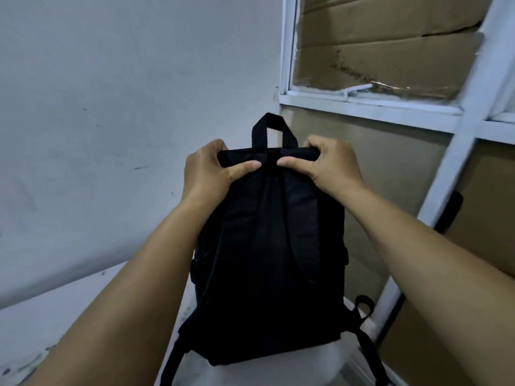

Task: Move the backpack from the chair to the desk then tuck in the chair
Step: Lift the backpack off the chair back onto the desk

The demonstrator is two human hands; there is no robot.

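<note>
A black backpack (267,260) stands upright on a white desk top (92,299), its strap side facing me and its carry loop sticking up. My left hand (211,171) grips the top edge on the left, thumb pressed on the near side. My right hand (328,165) grips the same top edge on the right. Two shoulder straps hang over the desk's near edge. No chair shows in this view.
A pale wall (125,93) rises directly behind the desk on the left. A white window frame (367,107) backed with cardboard (390,43) fills the right side, close to the backpack. The desk sits in the corner between them.
</note>
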